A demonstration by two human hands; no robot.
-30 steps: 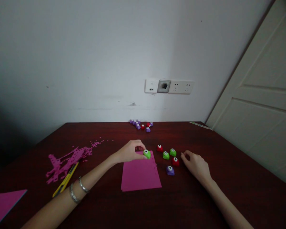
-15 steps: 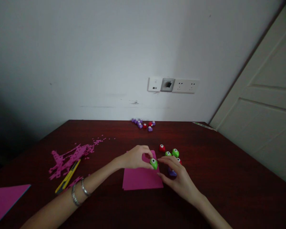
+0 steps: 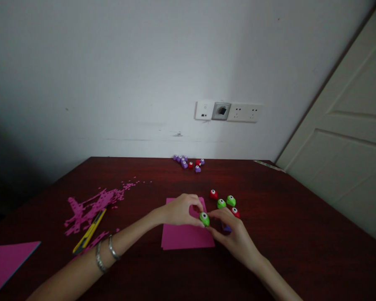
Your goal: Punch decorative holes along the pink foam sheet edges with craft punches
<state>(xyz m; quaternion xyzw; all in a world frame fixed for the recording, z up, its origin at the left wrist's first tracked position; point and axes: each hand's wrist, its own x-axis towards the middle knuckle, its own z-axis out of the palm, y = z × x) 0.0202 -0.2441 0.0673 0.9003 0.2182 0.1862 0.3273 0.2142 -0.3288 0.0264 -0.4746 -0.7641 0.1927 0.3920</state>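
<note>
Over the pink paper stack [image 3: 188,238], a small green one-eyed toy [image 3: 204,219] is pinched between the thumb and fingers of my left hand [image 3: 180,210]. From the other side, the thumb and fingertips of my right hand [image 3: 235,230] close on the same toy. Just beyond my right hand are two more green one-eyed toys [image 3: 231,200] and two red ones [image 3: 213,194]. A purple one [image 3: 227,228] is partly hidden behind my right fingers.
To the left lie cut pink paper scraps [image 3: 95,207] with tiny bits and a yellow utility knife [image 3: 89,234]. A pink sheet [image 3: 9,263] is at the near left edge. Several purple and red toys [image 3: 184,164] sit by the wall, under sockets [image 3: 242,113].
My left hand has brought the green toy slightly right and nearer to me. My right fingers, apart from it before, now meet it.
</note>
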